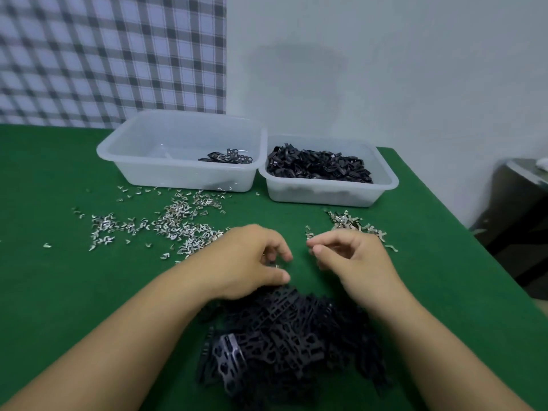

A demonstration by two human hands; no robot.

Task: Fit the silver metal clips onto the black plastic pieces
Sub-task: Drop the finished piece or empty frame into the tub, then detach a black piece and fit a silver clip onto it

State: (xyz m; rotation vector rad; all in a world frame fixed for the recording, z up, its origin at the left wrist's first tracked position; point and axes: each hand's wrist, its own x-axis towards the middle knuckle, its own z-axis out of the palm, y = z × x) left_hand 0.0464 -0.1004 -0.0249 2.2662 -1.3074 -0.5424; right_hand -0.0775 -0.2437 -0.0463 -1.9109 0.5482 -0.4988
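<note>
Across the green table (59, 292), a left tub (178, 176) and a right tub (326, 198) stand far, both holding black parts. Nearest lies the pile of black plastic pieces (284, 336); silver clips (178, 223) are scattered beyond it. Left hand (246, 262) curls round one silver clip (277, 266). Right hand (350, 262), just apart, has curled fingers; what it holds is unclear.
</note>
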